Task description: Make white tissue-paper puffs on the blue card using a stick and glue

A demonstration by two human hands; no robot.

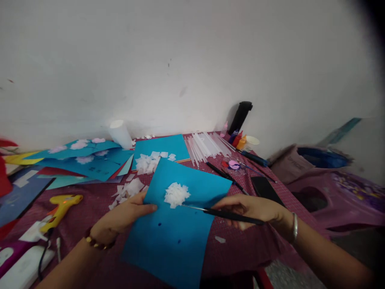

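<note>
A sheet of blue card (174, 245) is held up tilted in front of me. My left hand (129, 214) pinches its left edge, thumb on top. A round cluster of small white paper pieces (177, 195) sits on the card's upper part, with a few dark marks below it. In my right hand (245, 208) is a slim black-handled tool (234, 217) with a thin metal tip; its exact kind is unclear. That tip touches or nearly touches the cluster's lower right edge. Loose white paper scraps (129, 190) lie behind my left hand.
On the left are a yellow glue gun (60, 208), a white power strip (25, 269) and blue cards with pale paper flowers (80, 144). Farther back stand a white roll (120, 134), glue sticks (207, 146) and paint bottles (237, 139). A dark phone (267, 190) lies right.
</note>
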